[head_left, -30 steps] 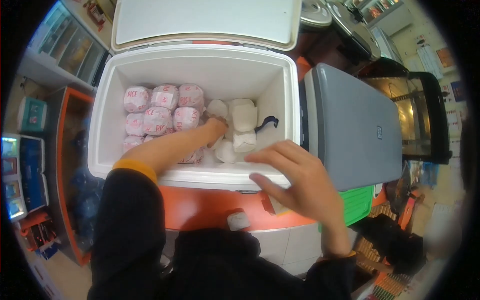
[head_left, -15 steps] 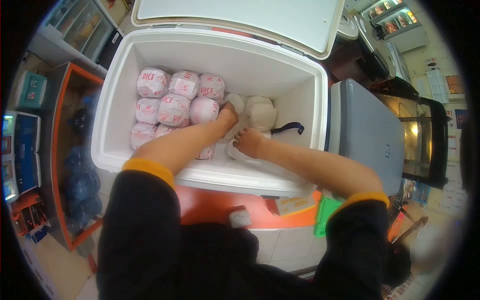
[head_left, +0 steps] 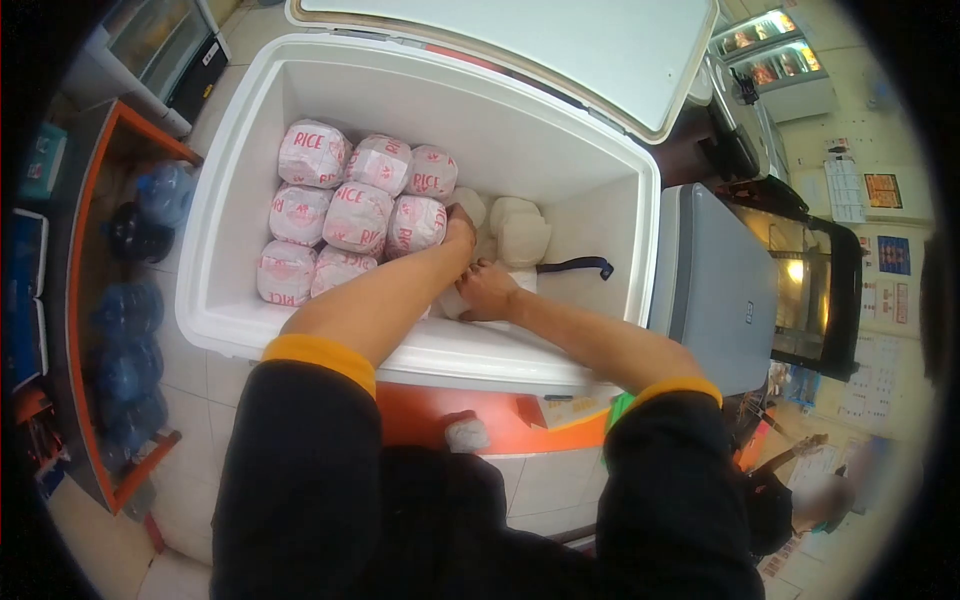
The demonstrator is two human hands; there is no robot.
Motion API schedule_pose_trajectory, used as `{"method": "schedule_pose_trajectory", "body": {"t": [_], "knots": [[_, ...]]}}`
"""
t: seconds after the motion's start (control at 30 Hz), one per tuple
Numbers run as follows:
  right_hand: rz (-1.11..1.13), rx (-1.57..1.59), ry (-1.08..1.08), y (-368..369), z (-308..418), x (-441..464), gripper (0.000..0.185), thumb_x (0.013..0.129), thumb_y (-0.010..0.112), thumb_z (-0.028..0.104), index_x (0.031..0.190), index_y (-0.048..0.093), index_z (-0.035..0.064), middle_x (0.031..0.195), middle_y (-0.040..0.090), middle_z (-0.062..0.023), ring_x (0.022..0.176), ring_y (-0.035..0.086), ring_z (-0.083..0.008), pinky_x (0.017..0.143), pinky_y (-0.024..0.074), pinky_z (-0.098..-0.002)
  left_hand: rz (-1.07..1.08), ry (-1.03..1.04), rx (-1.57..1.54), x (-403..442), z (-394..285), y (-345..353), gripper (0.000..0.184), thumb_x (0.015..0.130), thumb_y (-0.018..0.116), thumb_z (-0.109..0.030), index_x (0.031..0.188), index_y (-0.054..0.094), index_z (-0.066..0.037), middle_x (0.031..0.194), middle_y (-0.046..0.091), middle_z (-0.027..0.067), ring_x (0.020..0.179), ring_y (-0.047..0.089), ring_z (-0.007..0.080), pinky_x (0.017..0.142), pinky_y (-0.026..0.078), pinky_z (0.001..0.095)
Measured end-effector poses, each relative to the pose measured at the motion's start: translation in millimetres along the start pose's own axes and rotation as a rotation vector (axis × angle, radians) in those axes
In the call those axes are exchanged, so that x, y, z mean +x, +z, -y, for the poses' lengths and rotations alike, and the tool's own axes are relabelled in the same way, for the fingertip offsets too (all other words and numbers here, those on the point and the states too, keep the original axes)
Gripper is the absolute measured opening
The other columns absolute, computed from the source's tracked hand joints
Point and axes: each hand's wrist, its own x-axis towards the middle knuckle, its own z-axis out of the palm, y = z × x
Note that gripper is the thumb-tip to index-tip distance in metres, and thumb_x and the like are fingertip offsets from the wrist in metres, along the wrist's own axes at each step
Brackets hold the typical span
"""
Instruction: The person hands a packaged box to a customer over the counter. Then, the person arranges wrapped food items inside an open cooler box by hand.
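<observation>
My left hand (head_left: 462, 232) is down inside the white cooler box (head_left: 225, 200), its fingers curled beside a paper-wrapped rice pack (head_left: 416, 224) and a plain whitish bundle (head_left: 468, 203). What those fingers hold, if anything, is hidden. Just below it, nearly touching, my right hand (head_left: 488, 290) is closed over a white wrapped bundle (head_left: 452, 303) low in the box. Rice packs with red print, such as the front one (head_left: 358, 215), are stacked on the left side. Several plain off-white bundles (head_left: 523, 238) lie to the right of my hands.
A dark blue curved handle (head_left: 578, 265) lies in the box's right part. The cooler lid (head_left: 520, 40) stands open behind. A grey cooler (head_left: 725, 290) is on the right. Water bottles (head_left: 130, 310) fill an orange-edged rack on the left. Another person (head_left: 800, 505) is at lower right.
The view has shifted slightly. My right hand has moved up and left, closer to my left hand. The rice pack beside my left hand now shows its red print.
</observation>
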Motion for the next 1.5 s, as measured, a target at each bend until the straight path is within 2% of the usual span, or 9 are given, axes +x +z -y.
{"method": "schedule_pose_trajectory", "body": {"t": [0.13, 0.27, 0.37, 0.53, 0.83, 1.03, 1.1, 1.23, 1.5], "knots": [[-0.147, 0.543, 0.269, 14.2, 15.0, 17.8, 0.068, 0.067, 0.075, 0.048, 0.108, 0.058, -0.0037, 0.103, 0.064, -0.0208, 0.084, 0.067, -0.0310, 0.072, 0.0526, -0.0418, 0.089, -0.025, -0.007, -11.5, 2.6, -18.9, 0.058, 0.070, 0.077, -0.041, 0.121, 0.063, -0.018, 0.126, 0.059, -0.0047, 0.118, 0.054, 0.0185, 0.091, 0.040, 0.0465], [-0.106, 0.447, 0.220, 1.1, -5.5, 14.8, 0.068, 0.066, 0.077, 0.046, 0.109, 0.058, -0.0033, 0.093, 0.066, -0.0217, 0.081, 0.067, -0.0297, 0.075, 0.0532, -0.0404, 0.052, -0.071, -0.121, -12.5, 10.7, -30.3, 0.052, 0.073, 0.073, -0.037, 0.120, 0.063, -0.018, 0.126, 0.059, -0.0019, 0.120, 0.052, 0.0207, 0.091, 0.042, 0.0437], [0.346, 0.179, 0.233, -52.6, -15.9, 1.8, 0.059, 0.069, 0.077, 0.038, 0.109, 0.058, -0.0016, 0.102, 0.064, -0.0186, 0.090, 0.066, -0.0313, 0.074, 0.0541, -0.0418, -0.089, -0.012, -0.168, -1.8, 16.4, -22.3, 0.046, 0.081, 0.066, -0.031, 0.124, 0.059, -0.018, 0.131, 0.052, -0.0008, 0.125, 0.045, 0.0217, 0.094, 0.041, 0.0460], [0.062, -0.127, 0.480, -59.5, -44.7, -36.3, 0.063, 0.076, 0.070, 0.019, 0.131, 0.042, 0.0060, 0.126, 0.046, -0.0187, 0.113, 0.051, -0.0427, 0.072, 0.0551, -0.0425, -0.214, 0.005, -0.270, 7.7, 11.6, -18.8, 0.076, 0.069, 0.077, -0.019, 0.135, 0.041, -0.013, 0.137, 0.041, 0.0019, 0.132, 0.034, 0.0202, 0.094, 0.044, 0.0377], [-0.033, 0.144, 0.678, -30.6, -65.1, -18.1, 0.093, 0.055, 0.085, 0.028, 0.129, 0.032, 0.0051, 0.118, 0.049, -0.0224, 0.104, 0.056, -0.0427, 0.080, 0.0534, -0.0478, -0.142, -0.157, 0.029, 27.6, 5.3, -16.2, 0.054, 0.087, 0.055, -0.024, 0.135, 0.042, -0.003, 0.129, 0.045, 0.0122, 0.121, 0.043, 0.0352, 0.083, 0.048, 0.0540], [-0.319, 0.355, 0.660, -74.5, -62.9, -20.9, 0.095, 0.054, 0.084, 0.025, 0.130, 0.032, 0.0026, 0.118, 0.049, -0.0235, 0.112, 0.049, -0.0437, 0.092, 0.0463, -0.0465, -0.232, -0.392, -0.016, -16.8, -11.9, -24.9, 0.041, 0.079, 0.067, -0.020, 0.118, 0.064, -0.011, 0.134, 0.047, 0.0094, 0.124, 0.043, 0.0313, 0.081, 0.047, 0.0500], [-0.450, 0.350, 0.565, -66.1, -67.6, -9.3, 0.088, 0.056, 0.083, 0.023, 0.128, 0.037, 0.0034, 0.118, 0.049, -0.0232, 0.112, 0.048, -0.0431, 0.094, 0.0449, -0.0458, 0.156, 0.199, -0.091, -78.5, 1.3, -62.3, 0.033, 0.081, 0.064, -0.020, 0.113, 0.068, -0.013, 0.128, 0.057, 0.0070, 0.120, 0.051, 0.0285, 0.087, 0.045, 0.0480], [-0.808, 0.327, 0.339, -21.4, -58.5, 31.6, 0.066, 0.061, 0.081, 0.019, 0.117, 0.048, 0.0052, 0.118, 0.048, -0.0220, 0.111, 0.047, -0.0405, 0.093, 0.0445, -0.0429, 0.040, 0.250, -0.107, -120.7, 16.8, -60.7, 0.024, 0.082, 0.064, -0.021, 0.104, 0.072, -0.014, 0.115, 0.066, 0.0049, 0.114, 0.057, 0.0255, 0.097, 0.041, 0.0420], [-0.701, 0.690, 0.445, -26.2, -53.0, 26.0, 0.061, 0.061, 0.082, 0.014, 0.111, 0.048, 0.0056, 0.115, 0.048, -0.0200, 0.103, 0.051, -0.0402, 0.086, 0.0455, -0.0449, -0.269, 0.331, -0.135, -130.2, 37.6, -32.3, 0.019, 0.079, 0.059, -0.019, 0.087, 0.072, -0.007, 0.100, 0.069, 0.0111, 0.104, 0.061, 0.0243, 0.101, 0.037, 0.0370]]}}
